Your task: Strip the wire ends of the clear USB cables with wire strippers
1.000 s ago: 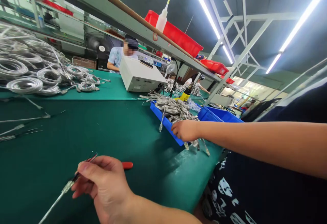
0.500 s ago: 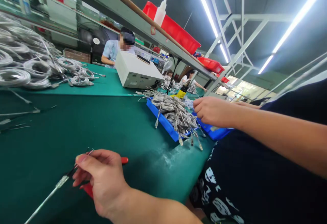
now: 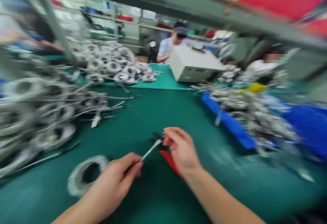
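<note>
My left hand (image 3: 121,179) is closed round a thin whitish cable (image 3: 151,150), thumb and fingers pinching it a short way from its end. A coil of light grey cable (image 3: 73,179) lies on the table just behind my left wrist; whether it is the same cable is hidden. Facing it, my right hand (image 3: 182,150) pinches the dark wires at the cable's tip. Under that palm shows the red handle (image 3: 171,162) of a tool; its kind, and whether the hand grips it, I cannot tell. The picture is smeared by motion.
Heaps of coiled cables (image 3: 55,109) lie at the left, with another pile (image 3: 112,63) behind. A blue tray (image 3: 230,125) full of cables stands at the right. Beyond it are a grey box-shaped device (image 3: 195,65) and a seated person (image 3: 166,48). A shelf (image 3: 178,4) crosses overhead.
The view has swung left and levelled. My left hand and the cable coil have come into view. Another person's arm and dark clothes at the right have gone out. My right hand still pinches the wires.
</note>
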`<action>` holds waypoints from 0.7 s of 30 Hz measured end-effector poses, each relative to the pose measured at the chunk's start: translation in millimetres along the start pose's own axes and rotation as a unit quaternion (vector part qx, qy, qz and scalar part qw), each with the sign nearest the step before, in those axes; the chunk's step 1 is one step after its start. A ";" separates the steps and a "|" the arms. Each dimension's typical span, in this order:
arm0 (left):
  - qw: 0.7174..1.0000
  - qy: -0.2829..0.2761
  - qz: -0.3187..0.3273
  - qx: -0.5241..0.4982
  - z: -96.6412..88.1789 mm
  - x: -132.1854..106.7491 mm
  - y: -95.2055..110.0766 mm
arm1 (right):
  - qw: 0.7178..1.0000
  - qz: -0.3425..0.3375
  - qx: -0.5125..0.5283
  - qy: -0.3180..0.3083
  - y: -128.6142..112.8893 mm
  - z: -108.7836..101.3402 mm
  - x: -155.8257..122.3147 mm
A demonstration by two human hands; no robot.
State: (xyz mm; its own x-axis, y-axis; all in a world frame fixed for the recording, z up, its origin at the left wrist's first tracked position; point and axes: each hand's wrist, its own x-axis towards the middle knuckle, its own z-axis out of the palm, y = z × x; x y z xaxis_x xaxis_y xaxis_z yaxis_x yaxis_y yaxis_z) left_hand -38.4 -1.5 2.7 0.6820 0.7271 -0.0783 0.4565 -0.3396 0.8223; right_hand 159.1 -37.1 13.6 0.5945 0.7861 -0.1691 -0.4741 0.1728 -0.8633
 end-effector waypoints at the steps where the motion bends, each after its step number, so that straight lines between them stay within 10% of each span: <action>1: 1.000 -0.022 -0.005 -0.003 -2.6 -1.9 1.4 | 1.000 0.011 0.015 -0.011 -0.3 -1.5 3.5; 9: 0.997 0.000 -0.004 -0.076 -9.8 0.8 7.4 | 0.999 -0.031 -0.019 0.014 0.7 -1.8 15.9; 16: 0.995 -0.001 -0.020 -0.098 -3.7 -0.7 -2.7 | 0.981 -0.078 0.077 0.158 -35.9 -11.1 49.4; 21: 0.991 0.032 -0.030 -0.124 4.2 1.6 -5.3 | 0.999 0.025 0.021 -0.008 -3.0 -4.8 20.8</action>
State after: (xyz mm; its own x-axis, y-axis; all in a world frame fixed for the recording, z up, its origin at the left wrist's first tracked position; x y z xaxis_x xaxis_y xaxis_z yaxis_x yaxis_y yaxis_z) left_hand -37.3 -1.1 -4.1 0.6173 0.7801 -0.1017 0.3356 -0.1442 0.9309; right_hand 176.0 -24.1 10.4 0.5590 0.8041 -0.2025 -0.5299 0.1586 -0.8331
